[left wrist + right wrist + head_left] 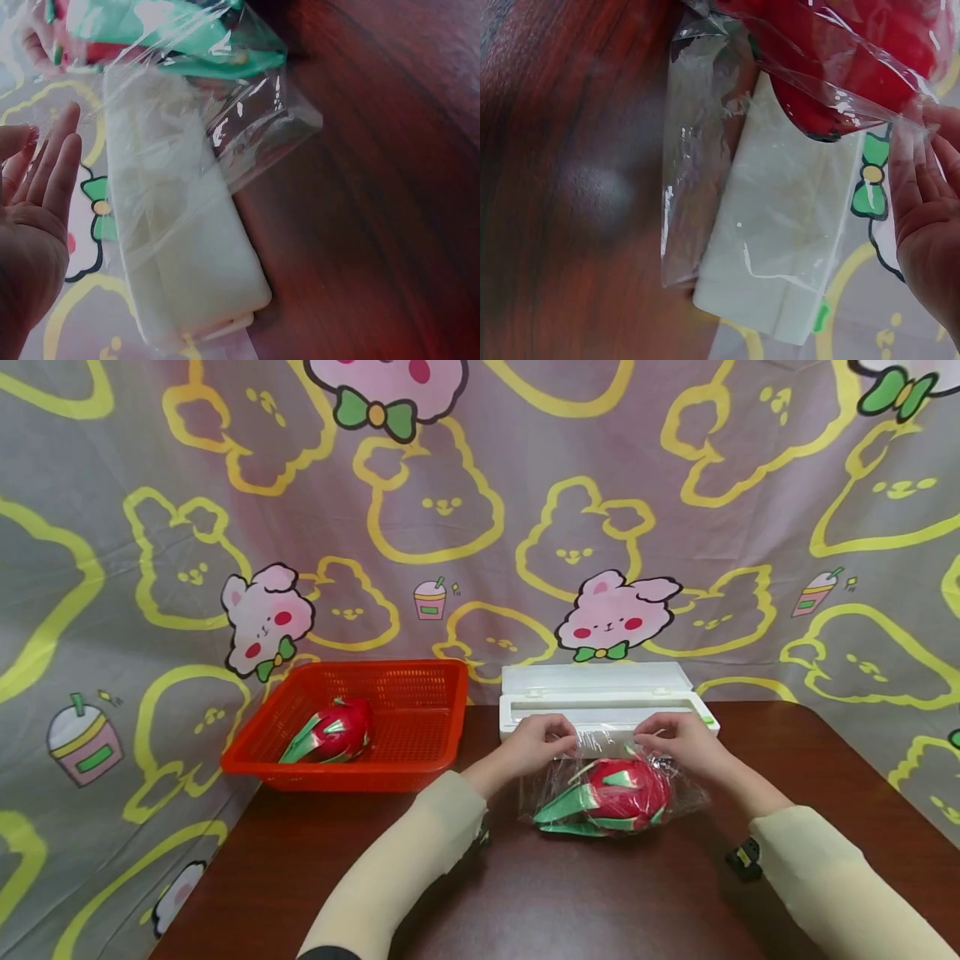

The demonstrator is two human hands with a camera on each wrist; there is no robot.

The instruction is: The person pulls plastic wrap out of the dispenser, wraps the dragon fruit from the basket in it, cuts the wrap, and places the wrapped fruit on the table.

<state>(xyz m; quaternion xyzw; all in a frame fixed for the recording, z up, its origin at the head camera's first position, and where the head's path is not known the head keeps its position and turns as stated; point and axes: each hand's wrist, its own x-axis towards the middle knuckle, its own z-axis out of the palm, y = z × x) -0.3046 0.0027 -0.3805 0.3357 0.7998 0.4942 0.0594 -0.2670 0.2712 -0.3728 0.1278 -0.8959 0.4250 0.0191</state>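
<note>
My left hand (534,745) and right hand (688,743) pinch the top edge of a clear plastic bag (686,800) at its two corners. Inside the bag is a red dragon fruit (628,792) with green leaf tips, its long green end pointing left. The bag hangs just in front of a white bag sealer (517,708), whose lid (600,678) is raised. In the right wrist view, the fruit's red side (825,82) bulges against the film, and the sealer's white body (780,195) shows behind the bag.
A red plastic basket (420,778) stands on the left of the table, with another dragon fruit (351,727) lying in it. A patterned cloth (487,460) hangs behind the dark wooden table (570,893).
</note>
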